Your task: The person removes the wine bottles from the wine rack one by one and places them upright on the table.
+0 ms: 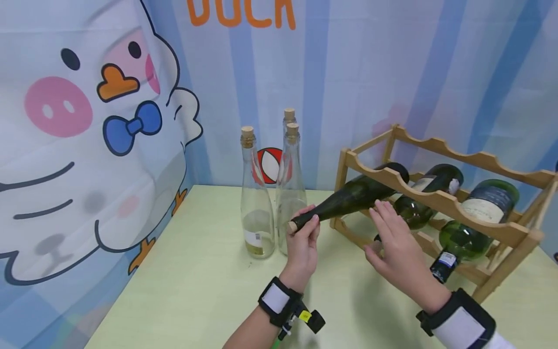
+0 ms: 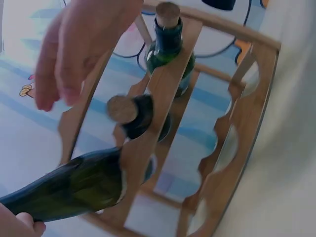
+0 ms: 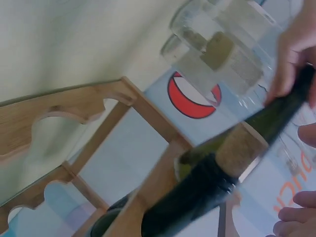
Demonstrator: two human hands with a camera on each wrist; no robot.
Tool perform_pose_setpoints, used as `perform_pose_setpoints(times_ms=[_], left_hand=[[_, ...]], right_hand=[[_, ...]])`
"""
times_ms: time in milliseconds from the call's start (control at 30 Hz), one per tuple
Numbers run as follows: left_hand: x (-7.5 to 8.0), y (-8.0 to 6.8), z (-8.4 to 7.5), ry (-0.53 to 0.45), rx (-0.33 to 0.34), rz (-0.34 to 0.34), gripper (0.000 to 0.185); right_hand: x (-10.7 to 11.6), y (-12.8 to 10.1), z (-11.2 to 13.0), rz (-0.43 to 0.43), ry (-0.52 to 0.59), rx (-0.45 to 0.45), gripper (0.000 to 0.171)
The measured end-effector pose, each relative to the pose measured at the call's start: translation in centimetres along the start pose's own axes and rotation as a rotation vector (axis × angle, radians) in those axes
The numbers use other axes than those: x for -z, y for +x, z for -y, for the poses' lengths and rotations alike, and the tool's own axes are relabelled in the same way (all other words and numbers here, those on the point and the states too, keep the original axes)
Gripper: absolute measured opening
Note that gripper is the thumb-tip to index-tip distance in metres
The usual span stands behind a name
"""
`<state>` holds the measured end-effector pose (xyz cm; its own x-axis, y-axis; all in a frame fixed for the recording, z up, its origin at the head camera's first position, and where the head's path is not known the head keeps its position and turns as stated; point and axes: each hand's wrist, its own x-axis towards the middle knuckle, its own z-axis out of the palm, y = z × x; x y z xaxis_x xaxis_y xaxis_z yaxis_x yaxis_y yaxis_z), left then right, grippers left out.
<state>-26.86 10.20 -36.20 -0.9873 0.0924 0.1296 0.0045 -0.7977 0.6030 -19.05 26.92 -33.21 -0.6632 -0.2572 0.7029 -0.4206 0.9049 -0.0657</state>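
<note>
Left hand (image 1: pixel 303 236) grips the green bottle's (image 1: pixel 348 198) neck in the rack (image 1: pixel 440 198); right hand (image 1: pixel 394 240) open beside it; the wall reads "DUCK" (image 1: pixel 241 13).

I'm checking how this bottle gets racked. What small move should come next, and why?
Probably ease the dark green bottle a little deeper into the wooden rack. The left hand pinches its neck, which juts out past the front rail while the body lies in the top-left slot. The right hand hovers open beside it, ready to steady it.

Corked dark bottle (image 3: pixel 207 182) across wooden rack (image 3: pixel 74 111); fingers (image 3: pixel 291 59) on another bottle's neck (image 3: pixel 276 116)
</note>
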Motion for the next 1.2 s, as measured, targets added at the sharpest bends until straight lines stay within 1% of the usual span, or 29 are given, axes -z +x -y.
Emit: perform_pose_setpoints(times_ms=[67, 133, 200, 267, 333, 400, 533, 567, 633, 733, 800, 833, 900, 1033, 1133, 1200], left_hand=[[0.4, -0.3, -1.3, 0.013, -0.029, 0.015, 0.022], [0.8, -0.7, -2.7, 0.037, -0.059, 0.043, 0.023], [1.1, -1.2, -4.1, 0.084, -0.095, 0.08, 0.024], [1.0, -1.6, -5.3, 0.143, -0.143, 0.124, 0.023], [0.9, -2.0, -6.3, 0.208, -0.217, 0.184, 0.019], [0.6, -2.6, -7.4, 0.278, -0.301, 0.253, 0.017], [-0.4, -4.3, -9.8, 0.453, -0.485, 0.439, 0.022], [-0.7, -4.8, -10.5, 0.504, -0.528, 0.477, 0.024], [-1.3, -5.5, -11.8, 0.611, -0.616, 0.545, 0.03], [-2.6, -5.8, -13.3, 0.767, -0.696, 0.584, 0.039], [-3.7, -5.3, -13.6, 0.85, -0.702, 0.595, 0.037], [-4.2, -5.0, -13.7, 0.882, -0.686, 0.595, 0.036], [-5.2, -4.1, -13.4, 0.947, -0.63, 0.582, 0.036], [-6.6, -1.6, -12.0, 1.083, -0.527, 0.536, 0.037], [-7.2, 0.2, -10.7, 1.173, -0.495, 0.52, 0.038], [-7.5, 1.2, -9.9, 1.206, -0.474, 0.507, 0.042]], right_hand=[[-1.0, 0.5, 0.1, 0.021, -0.011, 0.025, 0.079], [-1.9, 1.0, 0.4, 0.02, -0.019, 0.061, 0.083], [-2.7, 1.6, 0.9, 0.016, -0.019, 0.094, 0.088], [-3.3, 2.4, 1.4, 0.004, -0.022, 0.123, 0.092], [-3.9, 3.3, 1.9, -0.013, -0.021, 0.144, 0.096], [-4.4, 4.2, 2.3, -0.063, -0.032, 0.169, 0.099], [-4.6, 5.9, 3.3, -0.208, -0.045, 0.188, 0.092], [-4.4, 6.2, 3.7, -0.23, -0.038, 0.189, 0.089], [-4.1, 6.3, 4.6, -0.247, 0.008, 0.181, 0.083], [-3.9, 5.9, 6.0, -0.226, 0.113, 0.161, 0.079], [-4.1, 5.6, 6.5, -0.199, 0.181, 0.128, 0.079], [-4.2, 5.4, 6.6, -0.178, 0.216, 0.102, 0.079], [-4.6, 5.1, 6.5, -0.128, 0.289, 0.035, 0.08], [-5.5, 4.8, 5.5, 0.001, 0.416, -0.145, 0.083], [-6.3, 4.9, 4.4, 0.06, 0.465, -0.262, 0.082], [-6.7, 5.1, 3.8, 0.074, 0.49, -0.312, 0.082]])
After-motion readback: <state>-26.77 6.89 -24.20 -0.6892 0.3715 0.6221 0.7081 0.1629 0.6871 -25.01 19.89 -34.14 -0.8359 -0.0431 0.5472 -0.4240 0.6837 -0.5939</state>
